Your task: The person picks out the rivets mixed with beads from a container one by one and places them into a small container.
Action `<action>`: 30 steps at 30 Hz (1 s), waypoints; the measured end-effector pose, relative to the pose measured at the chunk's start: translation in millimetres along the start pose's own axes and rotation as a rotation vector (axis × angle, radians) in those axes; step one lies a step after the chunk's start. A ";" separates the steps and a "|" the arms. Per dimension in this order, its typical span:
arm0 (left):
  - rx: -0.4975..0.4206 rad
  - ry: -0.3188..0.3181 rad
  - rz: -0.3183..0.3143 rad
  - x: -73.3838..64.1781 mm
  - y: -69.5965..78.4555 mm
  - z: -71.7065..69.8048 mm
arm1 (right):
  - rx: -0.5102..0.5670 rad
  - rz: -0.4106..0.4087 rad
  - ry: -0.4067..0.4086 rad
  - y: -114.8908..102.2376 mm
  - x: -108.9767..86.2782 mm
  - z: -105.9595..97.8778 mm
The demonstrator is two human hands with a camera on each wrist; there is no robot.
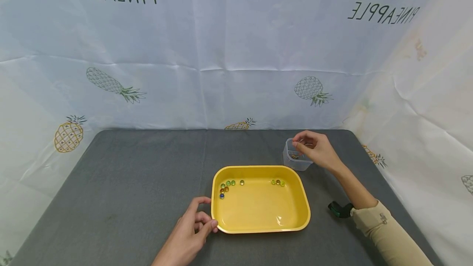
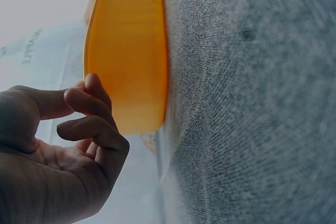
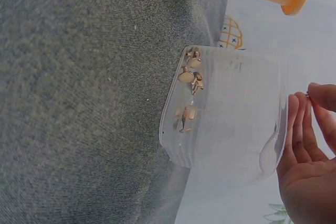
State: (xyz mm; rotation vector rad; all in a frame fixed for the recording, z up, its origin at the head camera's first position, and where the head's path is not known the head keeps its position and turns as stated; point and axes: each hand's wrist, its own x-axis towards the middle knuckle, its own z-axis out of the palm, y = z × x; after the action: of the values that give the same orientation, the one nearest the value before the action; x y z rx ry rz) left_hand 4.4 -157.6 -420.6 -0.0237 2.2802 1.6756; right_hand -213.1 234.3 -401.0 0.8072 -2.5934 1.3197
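Note:
A yellow tray sits on the grey tabletop, with several glass marbles along its far side and in its far left corner. My left hand grips the tray's near left rim between thumb and curled fingers. Beyond the tray's far right corner stands a clear plastic container. Several small gold-coloured metal pieces with flat round heads lie in its bottom. Over the container's opening, my right hand pinches a tiny dark thing between thumb and fingertip; mostly covered, it looks like one of those pieces.
A grey cloth-like surface covers the table. Behind and beside it hangs a white curtain with pineapple prints. A dark strap-like device is at the right wrist, next to the beige sleeve.

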 end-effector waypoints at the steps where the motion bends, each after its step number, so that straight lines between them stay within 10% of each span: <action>1: 0.001 0.000 -0.002 0.1 0.0 0.0 | -0.002 0.003 0.000 0.1 -0.1 0.3; 30: 0.004 -0.002 0.002 0.0 -0.7 -0.1 | -0.097 0.002 0.007 2.0 -2.1 2.8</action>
State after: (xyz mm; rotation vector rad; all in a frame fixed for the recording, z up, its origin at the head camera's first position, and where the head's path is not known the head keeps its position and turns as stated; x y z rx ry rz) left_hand 4.5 -157.9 -421.2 -0.0189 2.2834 1.6709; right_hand -212.0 233.9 -404.9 0.7835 -2.6300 1.1847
